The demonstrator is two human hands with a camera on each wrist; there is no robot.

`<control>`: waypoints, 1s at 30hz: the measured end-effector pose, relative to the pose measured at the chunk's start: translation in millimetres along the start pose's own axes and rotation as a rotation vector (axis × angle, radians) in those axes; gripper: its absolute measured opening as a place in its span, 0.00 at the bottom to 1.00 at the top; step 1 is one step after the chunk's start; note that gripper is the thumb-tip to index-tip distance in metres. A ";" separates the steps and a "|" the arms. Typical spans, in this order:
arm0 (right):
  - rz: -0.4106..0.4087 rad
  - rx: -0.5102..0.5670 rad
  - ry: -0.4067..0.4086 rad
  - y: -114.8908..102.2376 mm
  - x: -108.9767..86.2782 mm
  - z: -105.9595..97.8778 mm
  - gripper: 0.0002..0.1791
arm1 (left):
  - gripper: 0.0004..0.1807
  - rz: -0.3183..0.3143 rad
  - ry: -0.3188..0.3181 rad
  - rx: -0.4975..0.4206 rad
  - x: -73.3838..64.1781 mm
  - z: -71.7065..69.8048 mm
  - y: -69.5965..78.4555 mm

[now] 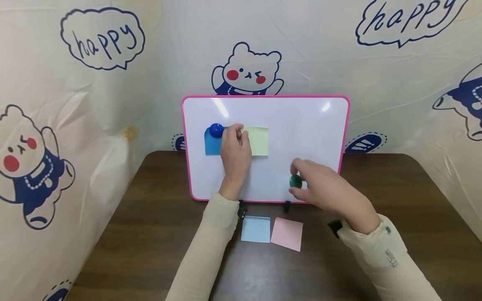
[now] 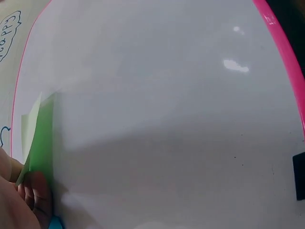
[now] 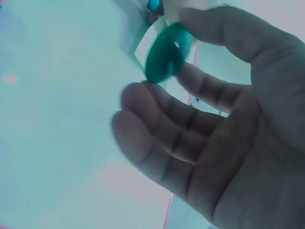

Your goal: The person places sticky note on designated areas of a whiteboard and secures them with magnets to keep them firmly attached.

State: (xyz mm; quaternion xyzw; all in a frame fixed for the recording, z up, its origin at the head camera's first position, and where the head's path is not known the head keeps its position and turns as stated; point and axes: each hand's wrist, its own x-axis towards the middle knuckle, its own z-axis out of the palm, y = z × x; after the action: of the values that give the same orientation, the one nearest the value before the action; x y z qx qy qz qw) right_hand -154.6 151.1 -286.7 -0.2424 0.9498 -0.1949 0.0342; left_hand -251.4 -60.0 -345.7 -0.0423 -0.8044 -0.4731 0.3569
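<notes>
A light green sticky note [image 1: 259, 141] is against the whiteboard [image 1: 301, 125], its left edge pinched by my left hand [image 1: 236, 152]. In the left wrist view the note [image 2: 43, 136] bends away from the board, between thumb and fingers. My right hand [image 1: 325, 184] holds a round green magnet [image 1: 296, 181] in front of the board's lower right. In the right wrist view the magnet [image 3: 167, 53] is at the thumb and index finger, the other fingers loosely bent. Left of the green note, a blue note [image 1: 213, 144] sits under a blue magnet [image 1: 216, 130], partly hidden by my left hand.
The pink-framed board stands upright on a dark wooden table [image 1: 150, 217], on small black feet [image 1: 287, 206]. In front of it lie a light blue sticky note [image 1: 255, 229] and a pink one [image 1: 287, 234]. A cartoon-printed cloth [image 1: 169, 75] hangs behind.
</notes>
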 end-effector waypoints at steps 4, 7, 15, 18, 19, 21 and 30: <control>0.002 -0.008 0.075 -12.3 26.3 -4.8 0.21 | 0.12 -0.002 0.013 0.019 -0.8 2.5 0.0; -0.005 -0.051 0.155 -22.1 49.3 -7.5 0.23 | 0.12 -0.008 0.013 0.051 -1.0 2.7 -0.2; -0.105 -0.114 0.366 -34.5 103.6 -5.0 0.25 | 0.14 0.010 -0.035 0.120 1.1 -3.3 0.3; -0.131 -0.145 0.386 -31.5 114.7 -2.8 0.22 | 0.13 0.023 -0.049 0.158 2.5 -7.0 -0.2; -0.136 -0.157 0.388 -30.2 117.0 -1.9 0.22 | 0.13 0.029 -0.052 0.171 2.9 -8.6 -0.1; -0.140 -0.182 0.387 -27.6 120.5 0.5 0.22 | 0.12 0.040 -0.055 0.195 3.7 -11.4 -0.3; -0.199 -0.299 0.505 -21.0 130.1 16.3 0.26 | 0.10 0.064 -0.065 0.192 7.4 -21.8 -6.1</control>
State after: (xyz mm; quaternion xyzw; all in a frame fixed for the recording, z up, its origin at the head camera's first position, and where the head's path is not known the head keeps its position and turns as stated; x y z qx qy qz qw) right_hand -257.1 66.8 -289.8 -0.2805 0.9180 -0.1095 -0.2581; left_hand -247.6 -82.6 -339.1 -0.0490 -0.8553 -0.3805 0.3482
